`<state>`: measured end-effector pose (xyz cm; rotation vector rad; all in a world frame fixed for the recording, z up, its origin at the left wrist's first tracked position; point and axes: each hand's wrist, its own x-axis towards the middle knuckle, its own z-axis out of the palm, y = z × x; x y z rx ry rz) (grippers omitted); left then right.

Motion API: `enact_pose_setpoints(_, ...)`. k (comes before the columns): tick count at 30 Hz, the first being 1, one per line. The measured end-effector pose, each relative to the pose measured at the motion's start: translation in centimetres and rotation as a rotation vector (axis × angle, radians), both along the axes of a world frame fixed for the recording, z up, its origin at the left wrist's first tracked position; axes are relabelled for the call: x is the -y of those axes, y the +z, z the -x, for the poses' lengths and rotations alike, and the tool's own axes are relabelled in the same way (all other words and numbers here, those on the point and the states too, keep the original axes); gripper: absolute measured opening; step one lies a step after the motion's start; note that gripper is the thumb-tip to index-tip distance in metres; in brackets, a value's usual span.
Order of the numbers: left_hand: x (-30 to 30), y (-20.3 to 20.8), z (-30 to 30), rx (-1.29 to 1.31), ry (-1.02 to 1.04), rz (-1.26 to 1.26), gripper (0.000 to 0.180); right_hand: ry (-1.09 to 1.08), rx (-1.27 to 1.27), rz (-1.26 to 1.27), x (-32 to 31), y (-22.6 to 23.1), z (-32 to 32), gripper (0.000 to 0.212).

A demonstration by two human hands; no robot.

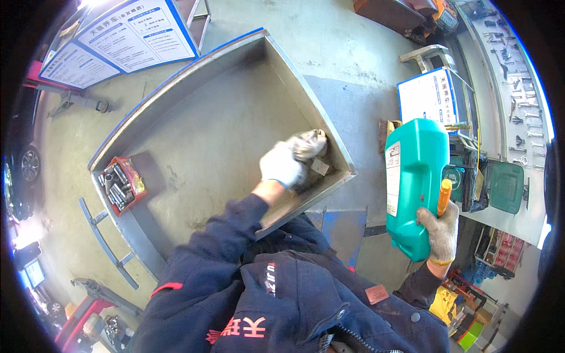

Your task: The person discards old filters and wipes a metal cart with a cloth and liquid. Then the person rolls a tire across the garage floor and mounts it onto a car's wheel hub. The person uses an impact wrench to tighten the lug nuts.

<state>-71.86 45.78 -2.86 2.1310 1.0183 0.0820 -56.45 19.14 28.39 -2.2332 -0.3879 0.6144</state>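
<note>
One big metal tray (212, 135) with raised walls lies in front of the person, on the grey floor (347, 53); it is the biggest thing here; its near right corner is close to the person's body. One green jug (415, 182) comes next in size; it is tall, has a white label on its side, and is held up to the right of the tray, well apart from it. The left arm, in a dark blue sleeve, stretches forward over the tray's near edge; the left hand (282, 166), in a white glove, is curled shut on one grey rag (307, 144), pressing it into the tray's right corner. The right arm bends up at the side; the right hand (440, 230), in a grey glove, is closed around the jug's orange handle (444, 197), near the jug's bottom end. One small red box (122, 183) of metal sockets sits in the tray's far left corner, well apart from both hands.
</note>
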Motion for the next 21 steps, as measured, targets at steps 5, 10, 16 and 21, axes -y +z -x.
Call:
enact_pose_setpoints(5, -14.8, 0.5, 7.3, -0.226, 0.236, -0.265, 0.036, 0.048, 0.028, 0.011, 0.7, -0.9, -0.7, 0.026)
enact_pose_setpoints(10, -7.6, -4.6, 4.2, -0.226, 0.23, -0.255, 0.021, 0.062, 0.008, 0.043, 1.8, -2.1, -0.7, 0.025)
enact_pose_setpoints(16, 5.5, 0.0, -0.9, -0.021, -0.15, 0.08, 0.027, 0.148, -0.014, 0.039, 1.6, -2.3, -0.5, 0.031)
enact_pose_setpoints(21, 1.5, 2.8, 16.3, 0.267, 0.043, -0.17, 0.029, 0.197, 0.092, 0.086, 0.5, -1.7, -1.2, 0.024)
